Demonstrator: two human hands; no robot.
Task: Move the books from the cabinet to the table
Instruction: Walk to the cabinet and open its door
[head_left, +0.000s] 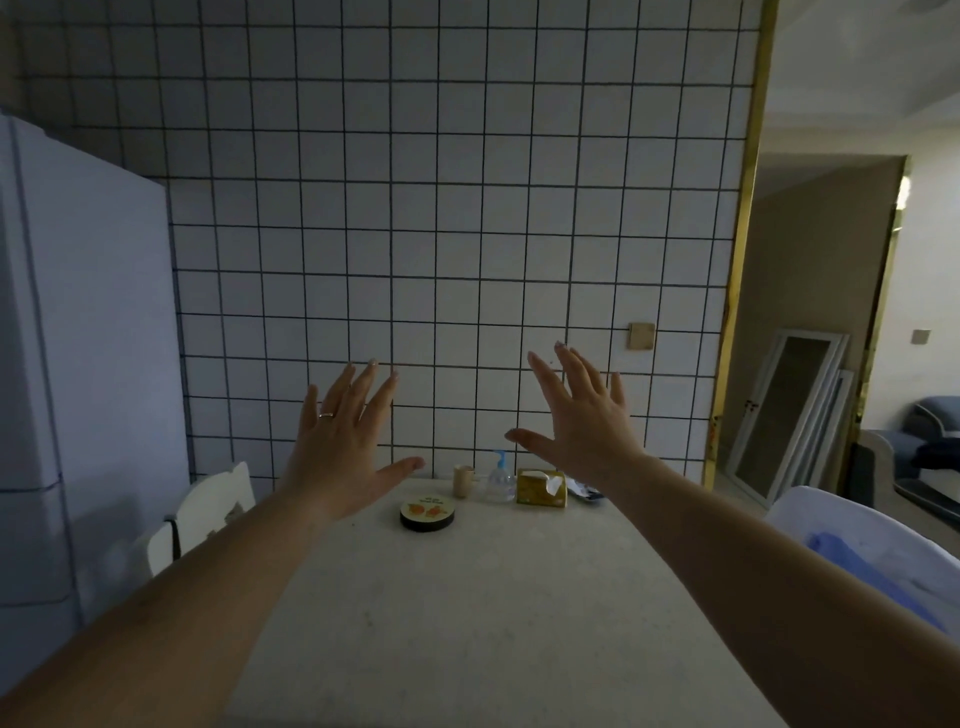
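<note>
A pale stone-topped table (483, 613) stretches ahead of me to a white tiled wall. Both my arms reach out above it. My left hand (345, 441) is held up with fingers spread and straight, a ring on one finger, holding nothing. My right hand (582, 421) is raised the same way, fingers spread, empty. No book and no cabinet appear in this view.
At the table's far end sit a round black tin with an orange picture (427, 513), a small beige cup (463, 480), a pump bottle (500, 480) and a yellow tissue box (540, 488). A white fridge (78, 364) stands left, white chairs (213, 512) flank the table, and a doorway opens right.
</note>
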